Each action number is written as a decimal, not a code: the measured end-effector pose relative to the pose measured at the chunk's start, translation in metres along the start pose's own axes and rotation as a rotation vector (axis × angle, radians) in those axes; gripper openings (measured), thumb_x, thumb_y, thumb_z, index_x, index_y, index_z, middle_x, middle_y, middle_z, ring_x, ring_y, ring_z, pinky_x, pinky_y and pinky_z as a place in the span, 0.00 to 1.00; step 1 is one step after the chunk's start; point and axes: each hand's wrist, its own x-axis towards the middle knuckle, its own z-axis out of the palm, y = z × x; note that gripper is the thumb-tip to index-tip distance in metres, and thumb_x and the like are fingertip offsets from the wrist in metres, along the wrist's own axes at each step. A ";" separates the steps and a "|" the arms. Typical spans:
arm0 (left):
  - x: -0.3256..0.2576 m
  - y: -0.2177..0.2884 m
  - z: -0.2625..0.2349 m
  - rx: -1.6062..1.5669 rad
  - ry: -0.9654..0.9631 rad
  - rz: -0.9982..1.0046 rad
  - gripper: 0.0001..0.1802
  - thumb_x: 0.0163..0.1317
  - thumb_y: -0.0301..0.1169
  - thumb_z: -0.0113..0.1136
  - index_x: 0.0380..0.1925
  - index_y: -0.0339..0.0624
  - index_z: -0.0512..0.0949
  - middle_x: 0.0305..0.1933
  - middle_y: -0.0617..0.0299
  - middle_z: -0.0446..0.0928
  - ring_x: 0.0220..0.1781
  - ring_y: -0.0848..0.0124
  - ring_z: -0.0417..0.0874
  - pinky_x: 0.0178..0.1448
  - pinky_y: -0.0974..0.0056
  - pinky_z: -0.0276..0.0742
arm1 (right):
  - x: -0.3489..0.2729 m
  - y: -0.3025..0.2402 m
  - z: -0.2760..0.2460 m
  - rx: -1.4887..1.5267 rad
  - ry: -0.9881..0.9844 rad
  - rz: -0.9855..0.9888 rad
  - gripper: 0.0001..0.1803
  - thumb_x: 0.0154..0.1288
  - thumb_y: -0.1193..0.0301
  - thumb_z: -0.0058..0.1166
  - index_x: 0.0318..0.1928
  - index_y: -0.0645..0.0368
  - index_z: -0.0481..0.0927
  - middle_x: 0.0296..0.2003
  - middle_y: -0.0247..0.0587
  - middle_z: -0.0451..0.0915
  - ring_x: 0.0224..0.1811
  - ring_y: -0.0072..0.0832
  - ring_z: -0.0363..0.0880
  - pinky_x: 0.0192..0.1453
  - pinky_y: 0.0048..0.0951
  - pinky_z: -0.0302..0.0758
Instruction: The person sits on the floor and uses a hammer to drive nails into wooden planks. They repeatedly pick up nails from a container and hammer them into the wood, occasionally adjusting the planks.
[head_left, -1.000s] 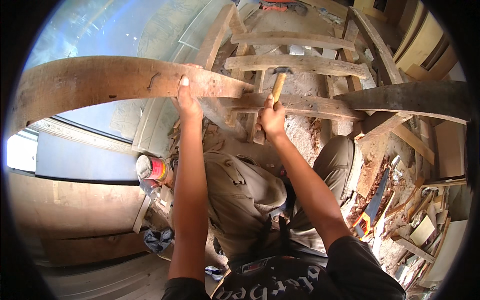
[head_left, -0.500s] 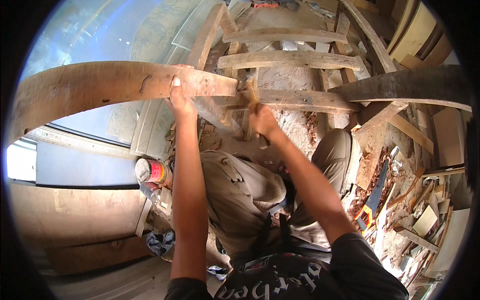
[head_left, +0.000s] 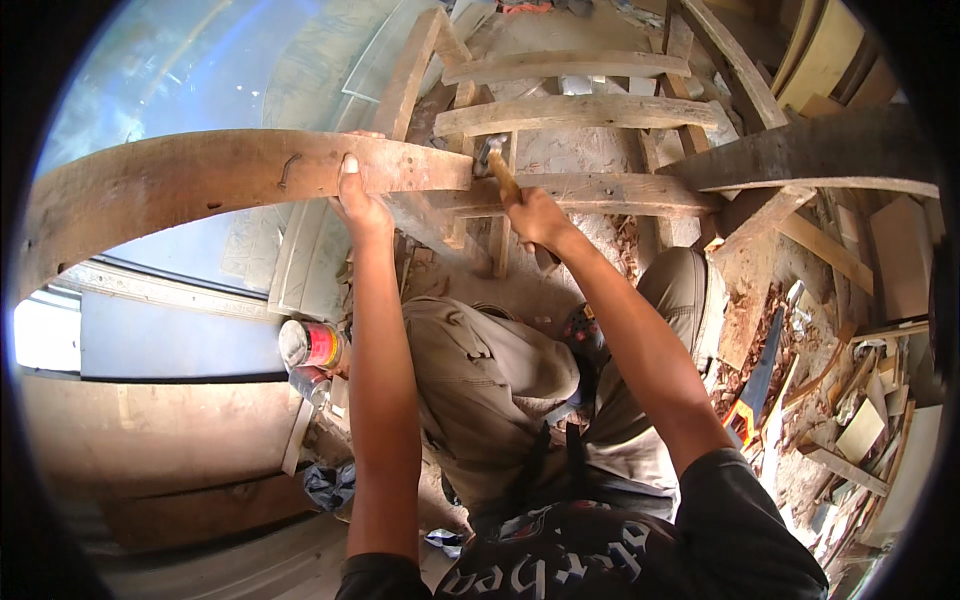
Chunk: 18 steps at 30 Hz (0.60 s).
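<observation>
My left hand [head_left: 361, 205] grips a long wooden board [head_left: 230, 172] near its right end, thumb on the face and fingers over the top edge. A bent nail [head_left: 289, 170] sticks out of the board's face. My right hand [head_left: 540, 220] is closed around the wooden handle of a hammer [head_left: 505, 178]. The hammer's metal head is beside the board's right end, over a worn crossbeam [head_left: 600, 194]; whether it touches the board I cannot tell. Beyond the crossbeam lie two more wooden rails [head_left: 580, 113] of a rough frame.
A dark plank [head_left: 820, 155] rests across the frame at the right. An orange-handled handsaw [head_left: 755, 385] lies among wood scraps [head_left: 865, 435] at the lower right. A tin can [head_left: 308, 343] stands left of my knee, next to a jar. Glass sheets [head_left: 190, 90] lean at the upper left.
The hammer head has swung slightly up and left, and my right hand has shifted a little to the right. My left hand keeps its hold on the board.
</observation>
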 end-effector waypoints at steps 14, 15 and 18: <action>-0.003 0.007 0.005 0.059 0.019 -0.016 0.28 0.60 0.47 0.54 0.50 0.34 0.72 0.45 0.49 0.78 0.51 0.56 0.80 0.62 0.52 0.73 | -0.014 -0.003 -0.032 0.068 -0.178 0.089 0.24 0.77 0.56 0.47 0.34 0.67 0.73 0.16 0.36 0.70 0.12 0.26 0.70 0.15 0.33 0.69; -0.001 0.003 0.003 0.014 0.044 -0.044 0.27 0.61 0.46 0.54 0.50 0.33 0.73 0.45 0.48 0.79 0.52 0.57 0.80 0.62 0.54 0.74 | -0.018 0.009 -0.032 0.068 -0.096 0.026 0.23 0.77 0.56 0.48 0.34 0.67 0.73 0.16 0.36 0.70 0.12 0.25 0.70 0.15 0.33 0.69; -0.002 0.007 -0.007 0.068 0.098 -0.016 0.26 0.62 0.44 0.54 0.49 0.32 0.74 0.47 0.48 0.79 0.52 0.57 0.80 0.62 0.55 0.74 | -0.049 -0.005 -0.040 0.108 0.014 0.037 0.22 0.76 0.57 0.51 0.33 0.66 0.73 0.15 0.36 0.70 0.11 0.24 0.69 0.15 0.32 0.68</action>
